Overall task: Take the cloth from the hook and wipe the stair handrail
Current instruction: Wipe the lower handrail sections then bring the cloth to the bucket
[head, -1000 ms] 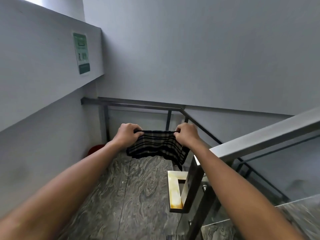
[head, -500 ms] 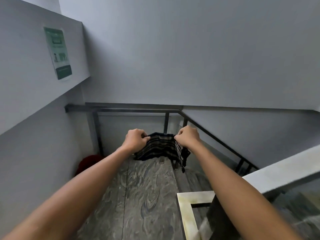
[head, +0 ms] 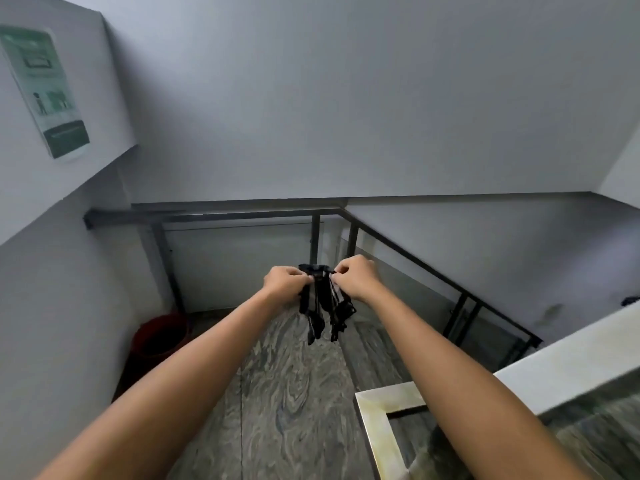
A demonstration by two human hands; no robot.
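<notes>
Right now both hands are up at mid frame, arms stretched out. Left hand point(head: 284, 283) has its fingers curled and pinches the top edge of the cloth point(head: 323, 303). Right hand point(head: 356, 279) does the same on the other side, fingers curled & pinching. Hands are close, almost touching, so the cloth is bunched up btwn them and hangs down in dark folds just below the knuckles. It hangs in the air over the floor point(head: 287, 403), touching nothing else.

Count: 2 hands, 1 cloth. 1 dark handrail point(head: 239, 216) runs across behind the hands, then slopes down to the right. 1 pale handrail top point(head: 568, 355) at lower right. 1 red bucket point(head: 161, 336) in the left corner. 1 green sign point(head: 45, 91) on the wall, upper left.
</notes>
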